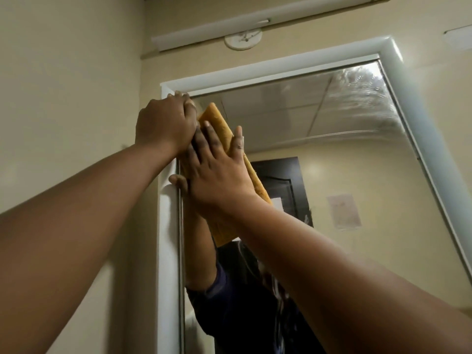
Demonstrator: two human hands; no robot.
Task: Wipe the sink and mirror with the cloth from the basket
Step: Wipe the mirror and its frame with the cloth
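White frame around mirror; tube light above

Mirror in white frame on wall; orange cloth flat against glass near upper left corner.

A single head-worn, wide-angle view tilts steeply upward — close to the mirror and its white frame on the wall, both raised forearms reaching in from the bottom corners.
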